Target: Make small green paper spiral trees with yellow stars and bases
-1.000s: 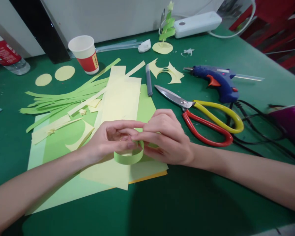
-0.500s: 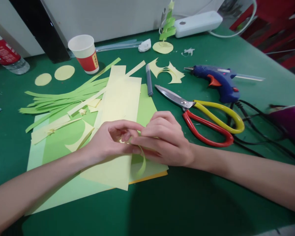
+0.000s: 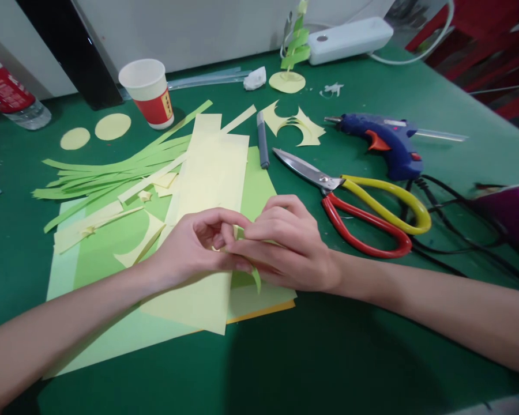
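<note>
My left hand (image 3: 203, 242) and my right hand (image 3: 289, 245) meet over the stacked paper, fingertips touching. Between them they pinch a narrow green paper strip (image 3: 256, 280), whose curled end hangs below the fingers; the rest is mostly hidden. Under the hands lie pale yellow paper sheets (image 3: 211, 173) on top of green paper (image 3: 259, 178). Left of them fans a bunch of cut green strips (image 3: 112, 170), with yellow offcuts (image 3: 142, 245) nearby. Scissors (image 3: 324, 181) with one red and one yellow handle rest just beyond my right hand.
A blue glue gun (image 3: 378, 135) lies at the right with black cables. Behind are a paper cup (image 3: 149, 98), a bottle (image 3: 12, 95), a white power strip (image 3: 350, 40) and a green paper tree (image 3: 296, 49) on a yellow disc. A grey marker (image 3: 263, 141) and two yellow circles (image 3: 113, 127) lie nearer.
The hanging end of the green strip has become shorter and drawn up toward the fingers. Both hands stay nearly in place, with small finger shifts.
</note>
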